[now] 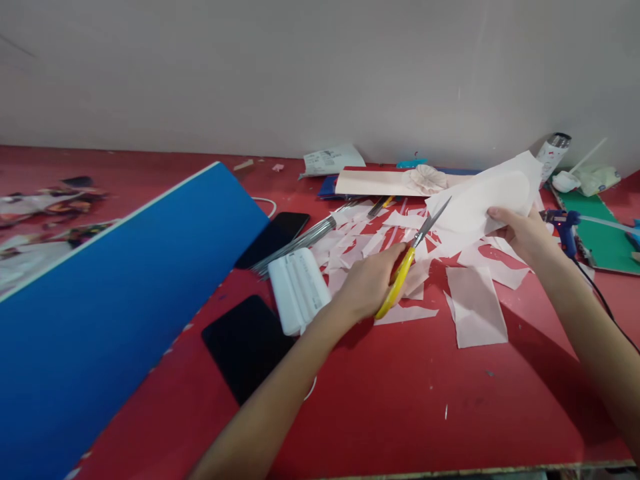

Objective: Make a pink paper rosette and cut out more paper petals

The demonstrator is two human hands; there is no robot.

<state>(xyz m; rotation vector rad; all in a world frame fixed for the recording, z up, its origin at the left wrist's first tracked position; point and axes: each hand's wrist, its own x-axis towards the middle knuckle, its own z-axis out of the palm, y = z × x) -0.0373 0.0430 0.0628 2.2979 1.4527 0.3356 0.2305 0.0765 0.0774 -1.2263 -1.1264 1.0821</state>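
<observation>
Since the right hand (520, 233) has its fingers pinched tight on a pale paper sheet (480, 200), it's held up clear of the paper scraps (360, 240) on the red worktable (350, 413), just by the blades of the yellow-handled scissors (397, 283) clenched in the left hand (367, 283).

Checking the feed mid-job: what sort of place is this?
Probably a handicraft workbench: yellow-handled scissors, pale sheet offcuts scattered on a red worktable, and a blue hot glue gun.
</observation>
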